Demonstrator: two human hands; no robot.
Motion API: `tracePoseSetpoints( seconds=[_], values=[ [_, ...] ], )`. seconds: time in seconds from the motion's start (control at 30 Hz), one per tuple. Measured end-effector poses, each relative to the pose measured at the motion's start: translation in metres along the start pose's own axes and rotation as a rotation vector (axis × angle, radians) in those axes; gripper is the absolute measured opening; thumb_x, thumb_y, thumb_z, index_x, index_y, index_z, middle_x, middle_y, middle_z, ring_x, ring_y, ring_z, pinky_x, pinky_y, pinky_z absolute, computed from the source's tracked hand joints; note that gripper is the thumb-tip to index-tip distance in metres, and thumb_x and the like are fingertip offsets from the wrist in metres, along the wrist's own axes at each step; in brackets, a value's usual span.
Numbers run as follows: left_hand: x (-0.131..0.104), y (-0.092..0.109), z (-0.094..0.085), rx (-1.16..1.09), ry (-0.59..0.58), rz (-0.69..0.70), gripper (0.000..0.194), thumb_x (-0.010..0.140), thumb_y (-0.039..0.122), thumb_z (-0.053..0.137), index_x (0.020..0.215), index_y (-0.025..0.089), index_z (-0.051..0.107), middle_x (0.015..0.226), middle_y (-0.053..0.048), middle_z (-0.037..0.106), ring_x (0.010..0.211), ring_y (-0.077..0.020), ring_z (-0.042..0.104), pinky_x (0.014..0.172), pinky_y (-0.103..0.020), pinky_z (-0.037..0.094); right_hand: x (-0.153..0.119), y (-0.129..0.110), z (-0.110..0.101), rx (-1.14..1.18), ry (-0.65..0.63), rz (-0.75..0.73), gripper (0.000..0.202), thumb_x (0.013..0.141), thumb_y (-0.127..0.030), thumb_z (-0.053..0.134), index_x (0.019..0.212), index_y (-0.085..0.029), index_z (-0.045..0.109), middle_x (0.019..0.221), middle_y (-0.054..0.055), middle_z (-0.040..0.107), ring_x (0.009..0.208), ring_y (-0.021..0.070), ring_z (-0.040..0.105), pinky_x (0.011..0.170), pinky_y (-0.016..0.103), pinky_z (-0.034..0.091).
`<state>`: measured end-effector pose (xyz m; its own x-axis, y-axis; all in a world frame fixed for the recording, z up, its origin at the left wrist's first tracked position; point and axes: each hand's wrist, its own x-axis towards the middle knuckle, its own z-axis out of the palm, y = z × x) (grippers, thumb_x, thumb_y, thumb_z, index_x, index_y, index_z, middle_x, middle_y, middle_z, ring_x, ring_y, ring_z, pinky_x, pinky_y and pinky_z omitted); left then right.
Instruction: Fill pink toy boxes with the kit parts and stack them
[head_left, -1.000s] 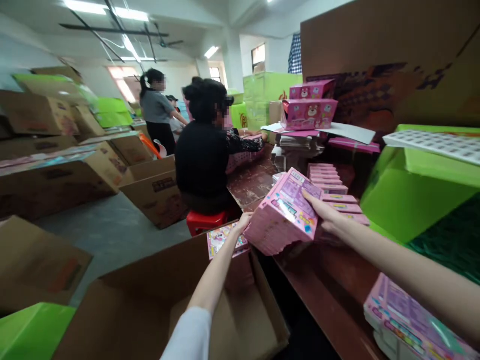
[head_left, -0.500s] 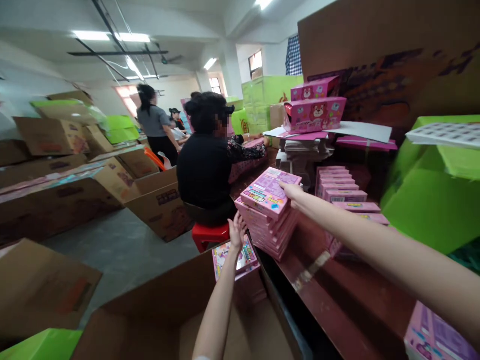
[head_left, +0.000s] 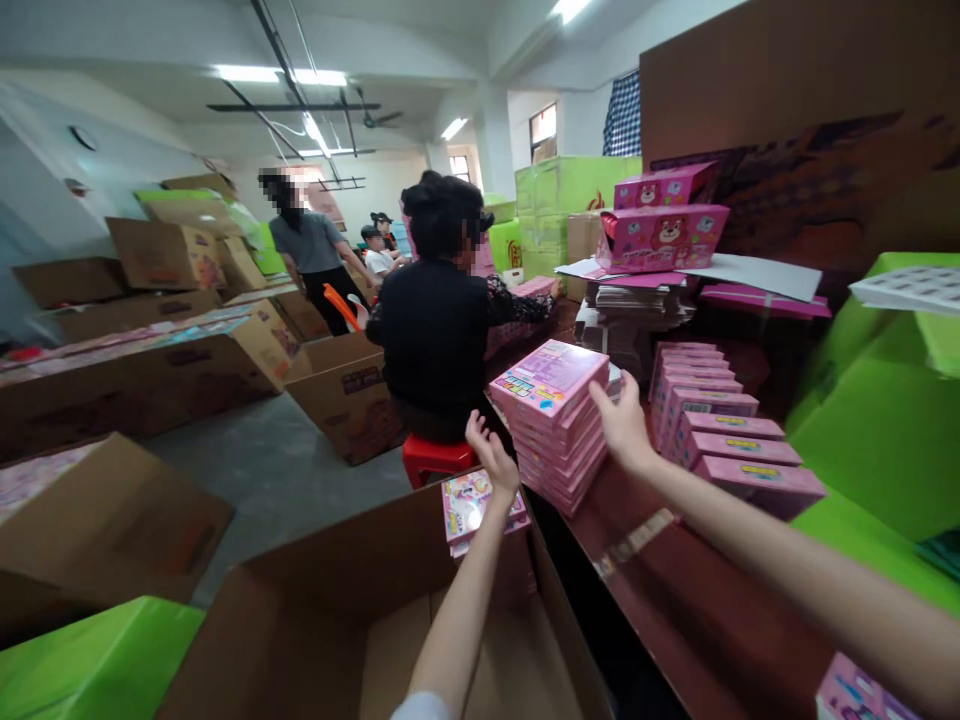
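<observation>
Pink box stack stands at the edge of the worktop, boxes laid flat, probably because broad faces keep the pile steady. Left hand and right hand flank it, fingers spread and gripping nothing; whether the right thumb touches the top box, I cannot tell. Boxes in the carton sit against its corner, which likely braces them.

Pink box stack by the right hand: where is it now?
In the head view, the stack of pink boxes stands just right of centre on the dark red table, between the left hand and the right hand.
</observation>
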<state>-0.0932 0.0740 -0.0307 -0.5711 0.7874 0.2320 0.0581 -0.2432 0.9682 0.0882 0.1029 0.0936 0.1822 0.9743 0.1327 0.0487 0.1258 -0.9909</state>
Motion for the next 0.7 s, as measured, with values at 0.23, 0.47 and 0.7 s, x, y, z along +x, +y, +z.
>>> tracePoseSetpoints(
  seconds=[0.23,0.47,0.7],
  values=[
    [-0.132,-0.023,0.05,0.101,-0.606,0.494,0.029,0.079,0.045,0.055,0.102,0.027,0.054,0.105,-0.013,0.056,0.104,-0.0284,0.054,0.094,-0.049,0.038,-0.141,0.12,-0.123,-0.141,0.317,-0.356,0.067,0.081,-0.024,0.058,0.139,-0.023,0.025,0.151,0.012,0.024,0.14,0.0243,0.025,0.114,0.05,0.02],
    [-0.085,-0.024,0.216,-0.056,-0.346,-0.064,0.026,0.089,0.036,0.043,0.107,0.02,0.052,0.118,-0.012,0.054,0.116,-0.0219,0.048,0.105,-0.038,0.031,-0.097,0.206,-0.192,-0.324,0.514,-0.051,0.098,0.069,-0.041,0.07,0.144,-0.012,0.014,0.147,0.023,0.028,0.134,0.03,0.035,0.11,0.048,0.029],
    [0.004,-0.088,0.346,-0.205,-0.271,-0.307,0.028,0.094,0.029,0.035,0.109,0.016,0.055,0.12,-0.012,0.057,0.115,-0.0189,0.052,0.096,-0.034,0.042,-0.035,0.227,-0.216,-0.333,0.469,-0.025,0.107,0.057,-0.045,0.078,0.143,-0.014,0.022,0.142,0.02,0.04,0.131,0.0318,0.04,0.107,0.047,0.034]
  ],
)
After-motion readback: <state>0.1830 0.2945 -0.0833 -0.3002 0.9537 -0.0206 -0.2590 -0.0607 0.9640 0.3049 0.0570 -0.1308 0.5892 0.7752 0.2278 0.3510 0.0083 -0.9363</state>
